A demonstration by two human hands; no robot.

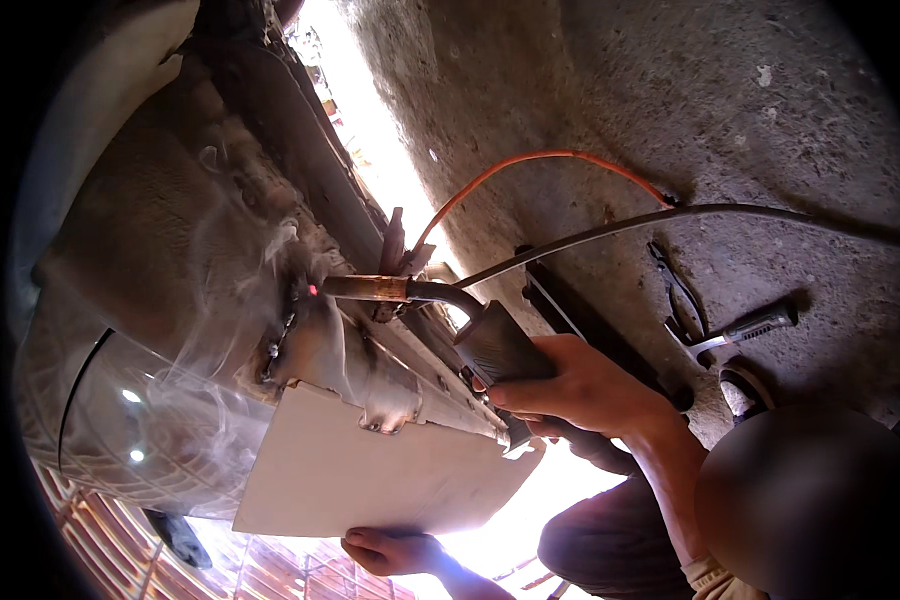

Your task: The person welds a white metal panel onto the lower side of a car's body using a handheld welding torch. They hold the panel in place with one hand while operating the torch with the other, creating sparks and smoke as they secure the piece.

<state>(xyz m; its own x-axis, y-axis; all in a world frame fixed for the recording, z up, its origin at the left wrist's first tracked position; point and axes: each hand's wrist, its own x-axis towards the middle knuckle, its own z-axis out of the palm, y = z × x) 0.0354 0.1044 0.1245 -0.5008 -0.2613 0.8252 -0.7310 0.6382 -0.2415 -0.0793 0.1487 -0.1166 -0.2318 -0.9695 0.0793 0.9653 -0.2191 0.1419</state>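
A right hand (580,385) closes around the grip of a welding torch (450,310), its copper-coloured nozzle levelled at a red-glowing spot (313,290) on the rusty metal underside of a vehicle (220,200), smoke curling off the seam. Below, a left hand (395,550) curls its fingers under the lower edge of a flat pale metal panel (370,470), pressed against the work. An orange wire (530,160) and a dark hose (670,215) trail over the concrete floor (670,100), where pliers (680,300) lie near a hammer (755,325).
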